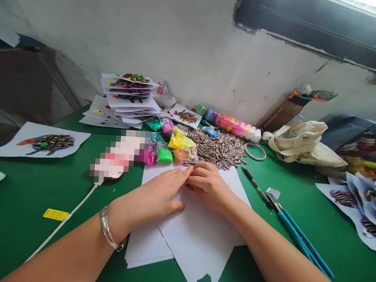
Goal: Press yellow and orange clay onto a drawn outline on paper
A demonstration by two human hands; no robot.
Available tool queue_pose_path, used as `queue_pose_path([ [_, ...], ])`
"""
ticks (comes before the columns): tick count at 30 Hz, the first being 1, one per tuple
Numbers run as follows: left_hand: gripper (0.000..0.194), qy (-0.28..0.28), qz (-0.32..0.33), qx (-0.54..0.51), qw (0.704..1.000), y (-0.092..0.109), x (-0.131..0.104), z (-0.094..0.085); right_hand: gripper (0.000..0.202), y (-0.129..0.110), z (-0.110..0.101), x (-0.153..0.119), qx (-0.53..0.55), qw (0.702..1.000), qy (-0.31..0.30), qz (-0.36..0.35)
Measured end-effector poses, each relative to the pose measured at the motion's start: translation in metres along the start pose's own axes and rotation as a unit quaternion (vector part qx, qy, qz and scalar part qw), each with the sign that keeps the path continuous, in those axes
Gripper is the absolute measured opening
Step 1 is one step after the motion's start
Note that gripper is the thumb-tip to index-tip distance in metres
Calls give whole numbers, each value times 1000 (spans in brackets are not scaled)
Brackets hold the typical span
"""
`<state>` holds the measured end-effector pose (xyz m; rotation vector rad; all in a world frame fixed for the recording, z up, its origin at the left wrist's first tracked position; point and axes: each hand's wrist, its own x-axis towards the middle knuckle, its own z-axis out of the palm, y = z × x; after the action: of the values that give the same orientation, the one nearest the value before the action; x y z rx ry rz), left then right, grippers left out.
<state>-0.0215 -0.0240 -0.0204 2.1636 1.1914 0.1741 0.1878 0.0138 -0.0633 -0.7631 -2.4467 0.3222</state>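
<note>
White sheets of paper (200,245), some with torn edges, lie stacked in front of me on the green table. My left hand (161,193) rests over the sheets with its fingers stretched out and its thumb apart. Beside its fingertips, my right hand (212,186) has its fingers curled and closed near the top of the paper. Whatever those fingers pinch, if anything, is hidden. Just beyond both hands are a pile of striped sunflower seeds (221,148) and small bags of coloured clay, among them a green bag (165,155) and a yellow bag (176,139).
Left of the paper lies a phone (116,157) with a white cable (59,226). A black pen (255,186) and a blue-handled cutter (303,239) are at the right. Seed pictures (131,105) stand stacked at the back; a tape ring (255,151) and cloth bag (303,142) lie rightward.
</note>
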Motion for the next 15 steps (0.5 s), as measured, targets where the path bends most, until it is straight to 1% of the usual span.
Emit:
queue_pose_path([
  [5,80,6,10,6,1000,0,0,1,18,2,-3,-1,2,1000,-16,-10],
  [10,79,11,16,5,1000,0,0,1,19,3,-4,1,19,1000,-2,-5],
  [15,77,7,14,10,1000,0,0,0,15,4,-7,2,20,999,-27,-12],
])
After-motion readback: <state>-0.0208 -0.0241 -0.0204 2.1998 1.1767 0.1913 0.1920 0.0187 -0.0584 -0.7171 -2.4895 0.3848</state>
